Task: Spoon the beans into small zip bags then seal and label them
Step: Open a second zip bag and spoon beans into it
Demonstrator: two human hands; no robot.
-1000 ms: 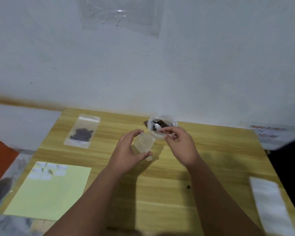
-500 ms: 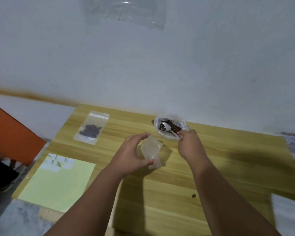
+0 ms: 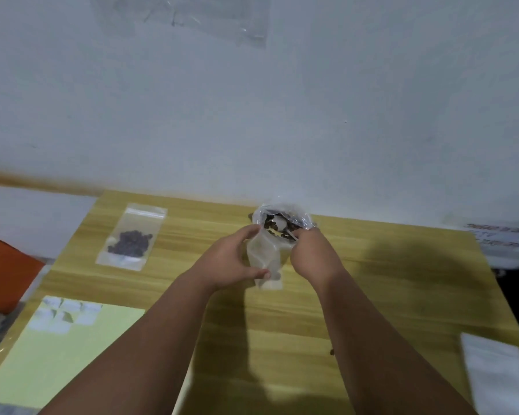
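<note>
Your left hand (image 3: 228, 262) held the zip bag (image 3: 265, 256) upright, mouth up. Your right hand (image 3: 312, 253) pinched the spoon (image 3: 277, 225); the bag sat nearer the beans (image 3: 294, 220) than before.

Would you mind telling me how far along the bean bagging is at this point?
One filled bag already lies at the left of the table; whether it is labelled is unclear. The left hand holds an empty-looking zip bag while the right hand holds the spoon in the bean container. Filling, sealing and labelling this bag remain; white labels wait on the green sheet.
</note>
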